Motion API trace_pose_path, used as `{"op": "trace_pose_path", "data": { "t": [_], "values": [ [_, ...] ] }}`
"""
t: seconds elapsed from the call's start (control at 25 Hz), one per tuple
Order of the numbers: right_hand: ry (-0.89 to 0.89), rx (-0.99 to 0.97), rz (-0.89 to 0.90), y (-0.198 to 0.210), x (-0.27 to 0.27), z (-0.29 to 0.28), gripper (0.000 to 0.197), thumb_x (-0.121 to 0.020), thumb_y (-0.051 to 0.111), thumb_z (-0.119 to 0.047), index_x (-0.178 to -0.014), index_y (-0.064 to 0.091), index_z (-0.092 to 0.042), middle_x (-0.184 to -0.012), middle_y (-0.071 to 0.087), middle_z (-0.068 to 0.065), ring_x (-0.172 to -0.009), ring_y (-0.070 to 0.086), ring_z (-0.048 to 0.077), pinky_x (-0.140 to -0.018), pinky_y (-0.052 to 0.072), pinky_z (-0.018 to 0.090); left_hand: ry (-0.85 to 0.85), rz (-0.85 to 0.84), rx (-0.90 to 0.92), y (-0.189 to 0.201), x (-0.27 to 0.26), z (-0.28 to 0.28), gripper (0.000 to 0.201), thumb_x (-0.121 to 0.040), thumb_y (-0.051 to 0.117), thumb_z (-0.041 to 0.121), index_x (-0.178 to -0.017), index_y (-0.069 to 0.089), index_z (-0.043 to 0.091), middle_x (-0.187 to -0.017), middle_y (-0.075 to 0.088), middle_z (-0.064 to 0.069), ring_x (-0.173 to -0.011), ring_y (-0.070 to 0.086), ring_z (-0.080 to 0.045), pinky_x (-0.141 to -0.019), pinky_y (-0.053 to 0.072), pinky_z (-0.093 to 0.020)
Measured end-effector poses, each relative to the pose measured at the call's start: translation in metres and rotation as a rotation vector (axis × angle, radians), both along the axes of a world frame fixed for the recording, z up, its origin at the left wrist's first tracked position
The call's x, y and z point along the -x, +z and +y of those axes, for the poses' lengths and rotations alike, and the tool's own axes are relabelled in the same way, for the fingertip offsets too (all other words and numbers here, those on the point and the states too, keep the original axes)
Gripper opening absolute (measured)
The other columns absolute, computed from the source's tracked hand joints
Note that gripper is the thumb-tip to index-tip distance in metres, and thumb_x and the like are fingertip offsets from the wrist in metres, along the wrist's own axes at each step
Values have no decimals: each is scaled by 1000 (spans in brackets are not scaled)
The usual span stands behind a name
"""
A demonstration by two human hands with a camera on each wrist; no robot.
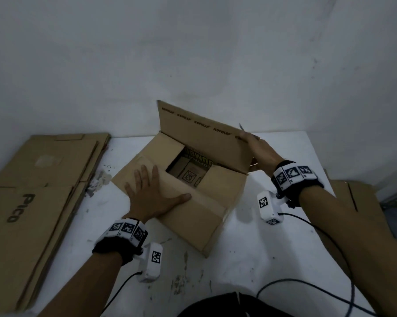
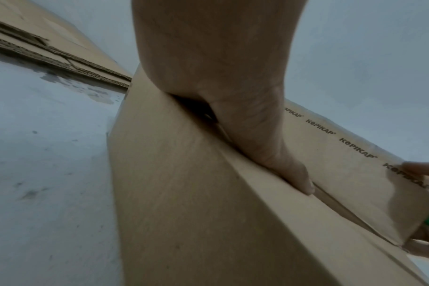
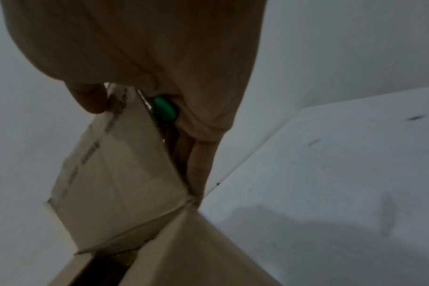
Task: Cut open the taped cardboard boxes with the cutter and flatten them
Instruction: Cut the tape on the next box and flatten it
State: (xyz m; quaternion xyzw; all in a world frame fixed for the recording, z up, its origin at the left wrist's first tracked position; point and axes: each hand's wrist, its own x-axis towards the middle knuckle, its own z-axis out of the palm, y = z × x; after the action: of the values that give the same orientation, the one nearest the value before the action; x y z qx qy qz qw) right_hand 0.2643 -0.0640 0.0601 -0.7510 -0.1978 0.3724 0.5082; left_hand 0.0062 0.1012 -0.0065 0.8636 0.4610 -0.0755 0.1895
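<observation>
Meanwhile left hand (image 1: 151,195) presses flat on the box (image 1: 193,202); right hand (image 1: 260,154) pinches its raised flap (image 1: 199,143), cutter (image 3: 165,108) in grip.

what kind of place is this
Likely a bare storeroom or packing corner: a scuffed white table against a plain wall, flattened cardboard stacked to the left, and an open box under both hands.

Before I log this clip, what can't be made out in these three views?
- Cutter: only a green bit shows in the right wrist view; the right hand and the raised flap hide the rest.
- Box contents: dim printing in the head view, unreadable, partly covered by flaps.
- Left hand fingers: out of sight in the left wrist view, beyond the palm.
- Cardboard at right: partly hidden by the right forearm.
</observation>
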Motion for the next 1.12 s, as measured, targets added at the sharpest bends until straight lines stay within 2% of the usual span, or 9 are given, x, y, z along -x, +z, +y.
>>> {"op": "trace_pose_path", "data": {
  "t": [0.2, 0.28, 0.36, 0.48, 0.6, 0.76, 0.88, 0.96, 1.12],
  "values": [
    [-88, -80, 64, -23, 5, -18, 45, -92, 61, -47, -117, 64, -10, -111, 72, 10, -94, 73, 28, -82, 61, 45, 10, 8, 5, -1, -2, 1, 148, -41, 33, 109, -156, -17, 30, -164, -25, -6, -150, -23, -28, -117, -11, -63],
    [-153, -103, 43, -28, 11, -22, 60, -78, 68, -59, -97, 61, -3, -101, 70, 13, -94, 71, 31, -80, 61, 50, 8, 28, 5, -1, -3, 2, 148, -42, 34, 109, -156, -18, 30, -163, -25, -7, -150, -23, -29, -117, -9, -64],
    [-182, -98, -29, -33, 15, -26, 58, -67, 70, -65, -77, 42, -15, -81, 52, 9, -81, 64, 28, -83, 57, 59, 7, 47, 17, 1, -5, 2, 147, -44, 36, 107, -156, -18, 29, -163, -26, -8, -150, -23, -31, -117, -9, -65],
    [-190, -61, -184, -29, 32, -38, 52, -79, 69, -56, -74, 31, -21, -72, 39, -4, -68, 44, 17, -78, 54, 47, -73, 50, 4, 8, -8, 1, 137, -51, 37, 103, -157, -10, 31, -164, -23, -9, -150, -21, -34, -116, -7, -65],
    [-186, -49, -223, -30, 47, -58, 46, -90, 62, -49, -77, 35, -15, -75, 47, -4, -73, 52, 18, -68, 39, 33, -361, 30, 8, 18, -15, -5, 122, -53, 32, 103, -156, 13, 40, -167, -10, -1, -152, -16, -28, -117, -6, -66],
    [-36, -44, -254, -38, 67, -96, 39, -105, 40, -33, -88, 41, 2, -80, 57, 11, -71, 49, 19, -66, 40, 32, -749, 67, -4, 41, -29, -36, 110, -59, 65, 86, -152, 27, 42, -166, 7, 4, -154, -4, -22, -118, -5, -65],
    [164, -78, -310, -49, 82, -121, 36, -108, 30, -28, -82, 37, -3, -70, 48, 25, -57, 40, 18, -56, 36, 35, -932, 98, -2, 49, -37, -57, 112, -62, 79, 69, -153, 23, 36, -163, 5, 8, -152, -5, -14, -117, -4, -63],
    [269, -74, -354, -58, 87, -130, 32, -106, 34, -28, -81, 35, -8, -65, 43, 22, -53, 36, 16, -54, 32, 40, -968, 186, 46, 51, -40, -62, 131, -55, 82, 71, -157, 8, 33, -164, -2, 12, -151, -8, -11, -117, -8, -61],
    [403, 30, -382, -69, 93, -127, 28, -106, 41, -22, -80, 34, -16, -59, 37, -3, -51, 31, 8, -54, 27, 25, -958, 287, 69, 52, -43, -55, 139, -53, 87, 66, -157, -1, 36, -165, -5, 14, -152, -4, -9, -117, -7, -66]
  ]
}}
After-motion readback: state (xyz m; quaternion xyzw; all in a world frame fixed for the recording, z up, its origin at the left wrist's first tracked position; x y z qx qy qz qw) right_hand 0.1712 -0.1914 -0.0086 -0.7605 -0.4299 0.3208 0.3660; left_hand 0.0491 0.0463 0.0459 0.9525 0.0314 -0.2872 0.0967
